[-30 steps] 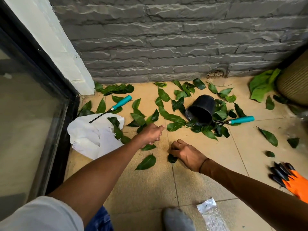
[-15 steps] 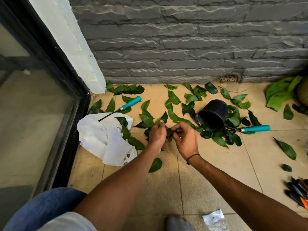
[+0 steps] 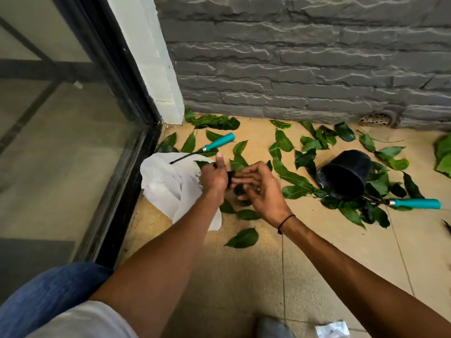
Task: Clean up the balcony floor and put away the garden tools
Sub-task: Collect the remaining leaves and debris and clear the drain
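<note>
Green leaves (image 3: 295, 178) lie scattered over the tan floor tiles. My left hand (image 3: 214, 178) is raised above the floor with its thumb up and grips a small bunch of dark leaves (image 3: 230, 179). My right hand (image 3: 260, 189) is right beside it, fingers loosely spread and touching that bunch. A white plastic bag (image 3: 166, 186) lies crumpled just left of my hands. One teal-handled tool (image 3: 216, 143) rests with its black tip on the bag. A black pot (image 3: 346, 172) lies on its side to the right, with a second teal-handled tool (image 3: 415, 203) beside it.
A dark-framed glass door (image 3: 117, 152) bounds the left side and a grey stone wall (image 3: 305, 69) with a drain grate (image 3: 375, 118) closes the back. A clear plastic wrapper (image 3: 332, 329) and my shoe (image 3: 271, 328) are at the bottom edge.
My right hand picked a leaf off the floor and brought it to my left hand. Both hands have risen and met beside the bag; the view has shifted left.
</note>
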